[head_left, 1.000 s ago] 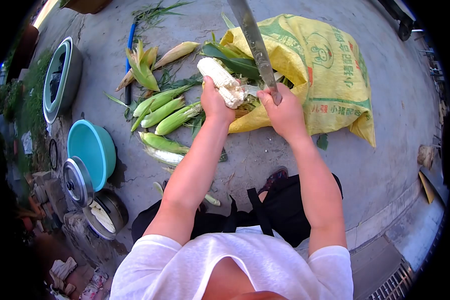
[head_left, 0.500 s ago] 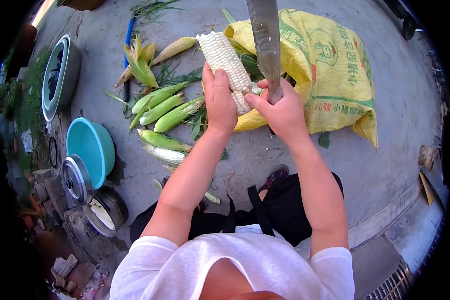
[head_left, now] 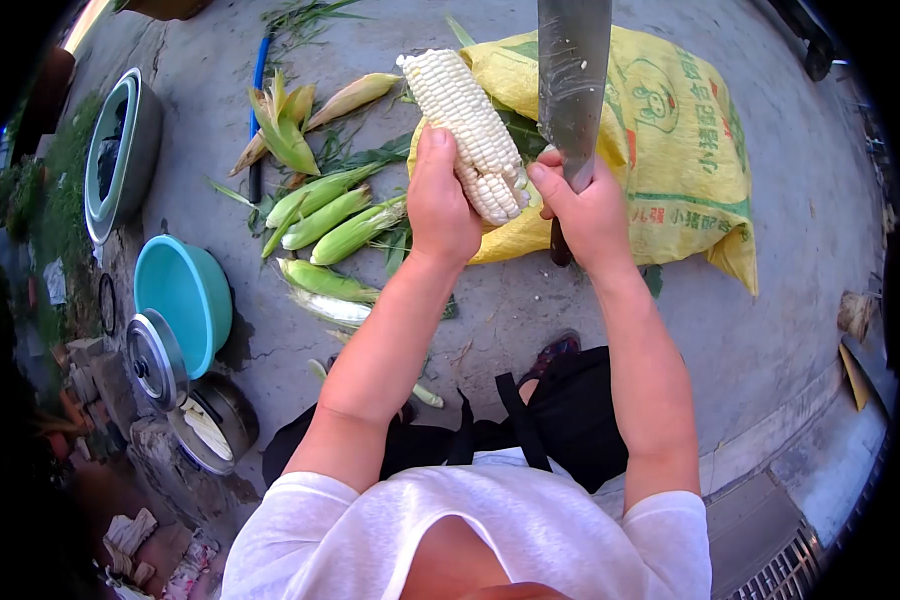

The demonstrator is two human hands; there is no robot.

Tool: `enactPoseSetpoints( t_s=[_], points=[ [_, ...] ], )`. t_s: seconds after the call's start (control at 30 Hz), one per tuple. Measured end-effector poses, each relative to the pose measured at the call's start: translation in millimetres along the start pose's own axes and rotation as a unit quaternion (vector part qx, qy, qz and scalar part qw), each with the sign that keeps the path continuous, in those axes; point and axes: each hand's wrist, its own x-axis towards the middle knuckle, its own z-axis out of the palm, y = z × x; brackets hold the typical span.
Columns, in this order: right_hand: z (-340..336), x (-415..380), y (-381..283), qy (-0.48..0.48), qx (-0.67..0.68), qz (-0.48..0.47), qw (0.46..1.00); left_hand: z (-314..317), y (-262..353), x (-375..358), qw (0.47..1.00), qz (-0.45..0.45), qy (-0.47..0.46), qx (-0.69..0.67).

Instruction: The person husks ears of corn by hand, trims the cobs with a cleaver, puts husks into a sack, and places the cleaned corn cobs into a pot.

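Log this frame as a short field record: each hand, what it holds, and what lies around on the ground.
left hand: grips a husked white corn cob, tip pointing away
right hand: grips a big knife, blade pointing up and away, beside the cob
sack: yellow, printed, on the concrete under the hands
unhusked cobs: green, in a loose group left of the sack
teal basin: far left, empty
pot: near the basin, pale pieces inside, lid propped beside it
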Motion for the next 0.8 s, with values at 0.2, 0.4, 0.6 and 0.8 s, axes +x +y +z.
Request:
enactPoseSetpoints(
  t_s=[0.2, 0.4, 0.6, 0.8],
  points=[
    [0.3, -1.8, -4.7, -0.059, 0.074, 0.024, 0.995, 13.0, 11.3, -7.4, 0.998, -0.034, -0.039, 0.024],
    [-3.9, -3.3, -0.1, -0.046, 0.134, 0.017, 0.990, 11.4, 16.7, -6.3, 0.999, -0.032, -0.027, -0.031],
    [-2.5, -7.0, -5.2, -0.035, 0.072, 0.027, 0.996, 4.2, 16.6, -4.5, 0.994, -0.033, -0.037, -0.098],
    [-2.3, -11.2, -10.9, -0.049, 0.130, 0.033, 0.990, 1.6, 17.5, -3.0, 0.996, -0.013, -0.035, -0.083]
  ],
)
